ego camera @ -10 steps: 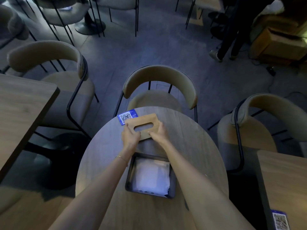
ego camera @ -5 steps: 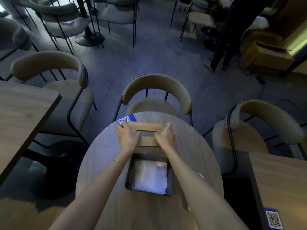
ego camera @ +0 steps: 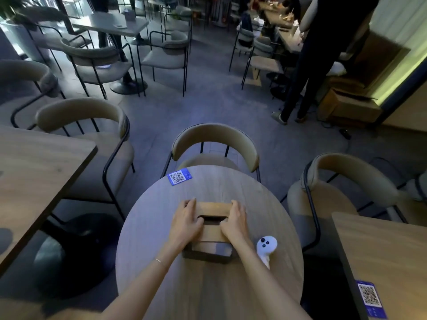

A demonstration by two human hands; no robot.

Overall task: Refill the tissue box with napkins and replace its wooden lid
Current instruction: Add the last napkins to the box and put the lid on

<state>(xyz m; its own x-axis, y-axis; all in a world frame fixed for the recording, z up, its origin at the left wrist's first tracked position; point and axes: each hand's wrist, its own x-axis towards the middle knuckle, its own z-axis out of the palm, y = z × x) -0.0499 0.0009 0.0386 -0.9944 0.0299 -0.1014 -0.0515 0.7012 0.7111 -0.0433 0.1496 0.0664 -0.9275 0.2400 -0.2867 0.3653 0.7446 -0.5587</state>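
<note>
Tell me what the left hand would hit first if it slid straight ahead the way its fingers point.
Probably nothing soon. The left hand points away across the round table, over the wooden lid; bare tabletop lies ahead. The blue QR card sits slightly left of that line, though depth is hard to judge.

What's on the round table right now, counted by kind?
Tissue box: 1
Wooden lid, held over the box by left hand and right hand: 1
QR code card: 1
White controller: 1
Total: 4
</note>
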